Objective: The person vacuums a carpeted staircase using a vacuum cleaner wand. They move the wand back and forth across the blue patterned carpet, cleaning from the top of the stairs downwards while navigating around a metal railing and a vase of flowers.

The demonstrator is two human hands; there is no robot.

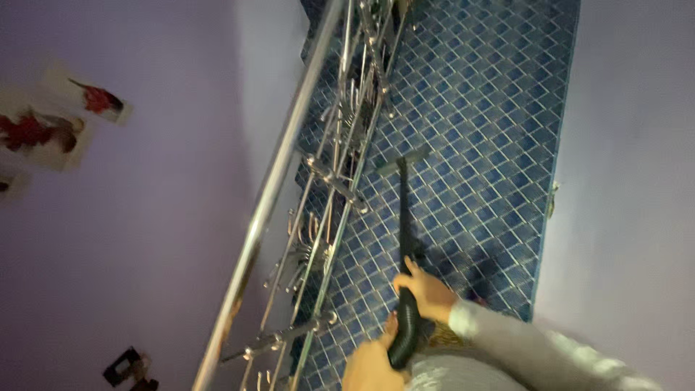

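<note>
My right hand (pixel 428 292) grips the black wand of a vacuum cleaner (pixel 402 217) near where its ribbed hose (pixel 405 334) begins. The wand runs away from me to a flat floor head (pixel 402 158) resting on blue carpet with a pale diamond pattern (pixel 478 116). My left hand (pixel 371 366) holds the ribbed hose lower down, at the bottom edge of the view. A grey sleeve (pixel 528 347) covers my right arm.
A shiny steel railing (pixel 279 174) with ornate balusters (pixel 340 188) runs along the left side of the carpet. Pale walls stand on both sides. Pictures (pixel 43 130) hang on the left wall, and a dark fitting (pixel 127 366) sits low on it.
</note>
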